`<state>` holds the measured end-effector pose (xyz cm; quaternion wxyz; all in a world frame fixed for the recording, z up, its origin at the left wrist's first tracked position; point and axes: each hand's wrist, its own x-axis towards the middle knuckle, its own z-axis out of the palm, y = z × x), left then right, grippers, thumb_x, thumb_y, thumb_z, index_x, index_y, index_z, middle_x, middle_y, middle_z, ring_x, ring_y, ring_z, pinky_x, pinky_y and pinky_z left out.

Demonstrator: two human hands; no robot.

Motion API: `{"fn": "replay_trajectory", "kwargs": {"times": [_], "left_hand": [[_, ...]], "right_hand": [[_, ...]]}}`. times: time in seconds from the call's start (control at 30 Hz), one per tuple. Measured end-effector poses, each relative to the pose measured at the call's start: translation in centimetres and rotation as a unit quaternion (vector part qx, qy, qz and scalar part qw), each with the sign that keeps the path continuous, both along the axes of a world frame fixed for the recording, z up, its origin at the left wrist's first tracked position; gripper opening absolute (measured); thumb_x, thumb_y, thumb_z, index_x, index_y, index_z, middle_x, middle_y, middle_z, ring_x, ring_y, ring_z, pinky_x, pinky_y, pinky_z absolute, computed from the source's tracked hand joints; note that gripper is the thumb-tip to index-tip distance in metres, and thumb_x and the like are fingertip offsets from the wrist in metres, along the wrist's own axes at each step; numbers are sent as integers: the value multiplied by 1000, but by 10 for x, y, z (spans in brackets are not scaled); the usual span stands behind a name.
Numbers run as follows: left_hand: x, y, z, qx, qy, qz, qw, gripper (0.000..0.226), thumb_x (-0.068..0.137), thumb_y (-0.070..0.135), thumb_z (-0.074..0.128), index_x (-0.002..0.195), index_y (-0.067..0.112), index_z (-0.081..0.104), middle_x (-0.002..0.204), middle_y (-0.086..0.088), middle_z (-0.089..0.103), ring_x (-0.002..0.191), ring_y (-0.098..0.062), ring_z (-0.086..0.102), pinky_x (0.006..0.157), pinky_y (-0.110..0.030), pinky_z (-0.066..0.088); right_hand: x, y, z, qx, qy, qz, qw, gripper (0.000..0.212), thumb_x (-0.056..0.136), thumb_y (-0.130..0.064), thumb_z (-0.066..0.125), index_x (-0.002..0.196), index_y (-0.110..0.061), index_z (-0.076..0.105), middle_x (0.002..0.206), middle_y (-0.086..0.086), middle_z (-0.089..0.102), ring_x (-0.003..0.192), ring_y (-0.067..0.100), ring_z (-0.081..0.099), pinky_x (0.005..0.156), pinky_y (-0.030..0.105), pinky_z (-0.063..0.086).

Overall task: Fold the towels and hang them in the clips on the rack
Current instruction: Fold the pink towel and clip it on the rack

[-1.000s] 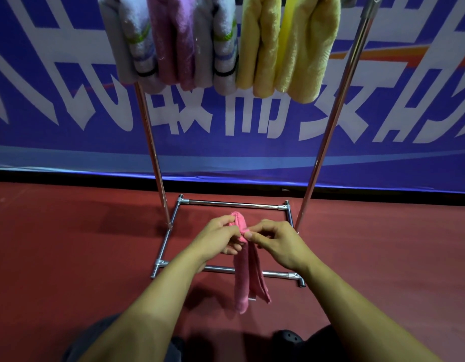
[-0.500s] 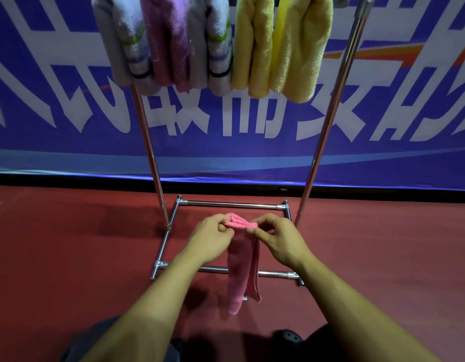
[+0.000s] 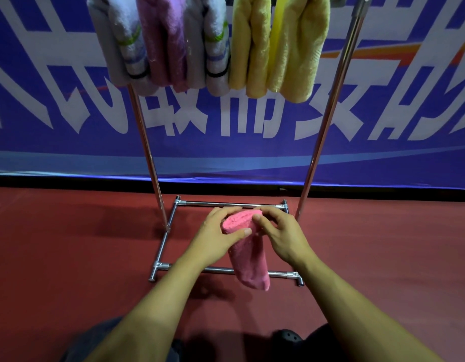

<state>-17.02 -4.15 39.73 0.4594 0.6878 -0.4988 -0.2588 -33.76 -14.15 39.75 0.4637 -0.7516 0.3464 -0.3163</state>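
Pink towel [image 3: 245, 246]: folded top bunched between both hands, above rack's base frame [image 3: 226, 270], tail hanging toward front bar. Left hand [image 3: 215, 231] closed round top, thumb pressed on front. Right hand [image 3: 281, 233] pinching top edge, fingers curled. Risk: thick bundle, shallow pinch; layers may slip and unfold on lift. Hanging towels [image 3: 207, 43] crowd the top of the rack; clips not visible, free one uncertain.

A rack [image 3: 328, 126] stands on the floor [image 3: 69, 244] in front of a banner [image 3: 409, 113]. Several folded towels [image 3: 207, 40] hang side by side between its 2 poles, up top. Lower, in front of the rack's base frame, 2 hands hold another towel [image 3: 248, 254] between them: left hand [image 3: 215, 231] on its left, right hand [image 3: 283, 233] on its right.
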Motion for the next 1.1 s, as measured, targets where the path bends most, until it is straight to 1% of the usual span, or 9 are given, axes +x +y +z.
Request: {"fn": "replay_trajectory", "kwargs": {"times": [0.07,0.2,0.33,0.5,0.6,0.7,0.83,0.97,1.1], "left_hand": [[0,0,1,-1,44,-20,999,45,81,31,85,123,26,71,113,8,72,105,-4,68,95,-23,51],[-7,0,8,-26,109,-11,994,17,86,27,81,102,32,78,97,10,79,85,1,67,82,-22,55],[-12,-1,13,-55,127,40,990,16,83,24,82,86,39,77,85,9,78,74,1,61,74,-23,54],[-12,-4,16,-64,129,73,987,13,77,28,87,84,35,79,86,5,80,74,-5,63,77,-39,59],[-12,-2,18,-55,134,79,986,12,76,33,87,86,29,82,84,2,80,73,-8,65,78,-45,59],[-11,0,19,-60,139,76,986,10,78,30,86,87,26,82,84,0,80,74,-8,65,78,-47,58],[-12,2,23,-61,143,77,985,8,78,29,86,84,28,81,83,0,80,72,-7,66,75,-43,59],[-15,3,27,-64,164,53,983,7,80,27,84,86,28,80,82,8,79,74,-4,70,70,-30,58],[-21,2,20,-55,247,19,967,25,79,26,86,102,19,78,101,-2,80,92,-14,73,88,-36,58]], "right_hand": [[0,2,2,0,-14,5,1000,14,103,-23,63,112,-21,73,104,-9,77,99,11,72,91,40,59],[3,6,9,49,-79,3,996,17,105,-17,58,114,-13,72,105,-1,76,96,16,72,87,37,62],[6,8,14,65,-104,0,992,18,105,-13,56,111,-14,73,100,0,75,82,12,68,81,34,62],[8,11,18,84,-125,-2,989,18,104,-12,58,103,-22,73,90,-13,76,81,3,67,77,24,58],[6,9,18,102,-124,24,987,15,102,-16,63,113,-17,72,107,-8,77,98,5,69,88,26,57],[5,10,17,166,-136,63,975,32,97,-16,68,129,-13,66,123,4,74,113,13,68,98,31,55],[4,12,21,152,-156,57,974,16,97,-8,67,112,-7,71,105,0,78,98,9,71,86,24,57],[2,13,27,128,-171,17,977,7,93,-10,73,96,-14,78,96,4,79,93,17,71,92,48,57],[2,16,31,152,-185,-8,971,9,93,-11,73,95,-15,80,94,2,80,91,16,71,91,45,57]]}}
